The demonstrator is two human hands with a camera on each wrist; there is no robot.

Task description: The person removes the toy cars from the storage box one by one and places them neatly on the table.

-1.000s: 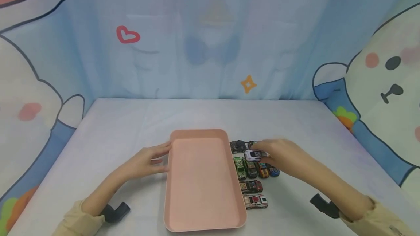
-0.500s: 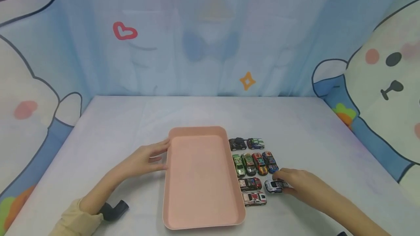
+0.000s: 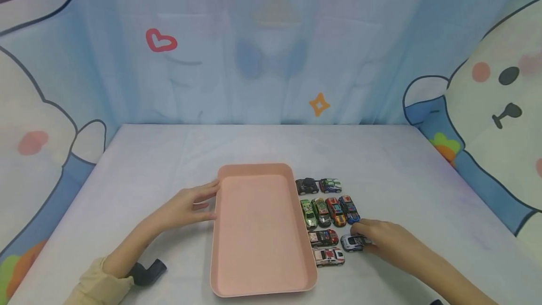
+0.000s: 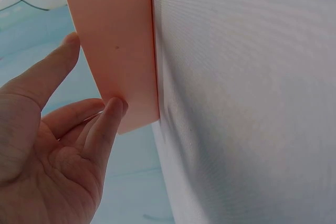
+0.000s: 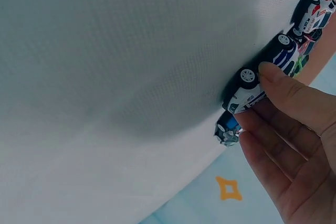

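Observation:
My left hand (image 3: 186,208) rests its fingertips and thumb, spread apart, against the left side of a pink rectangular tray (image 3: 262,234). In the left wrist view the fingertips touch the tray's side wall (image 4: 118,40). My right hand (image 3: 391,241) pinches a small white toy car (image 3: 351,243) between thumb and fingers, low over the table. In the right wrist view the car (image 5: 247,90) shows blue stripes and black wheels. It sits just right of a dark red-and-black toy car (image 3: 323,237), and its rear is covered by the fingers.
More toy cars line the tray's right side: a black one (image 3: 306,186) and a green-white one (image 3: 330,185) at the back, several upright in a row such as the orange car (image 3: 335,212), and a white-red car (image 3: 329,257) in front. A printed curtain (image 3: 271,60) stands behind.
My right hand has carried the white car from over the back rows toward the front right, beside the dark red-and-black car. In the last half second it barely shifted. My left hand stays at the tray.

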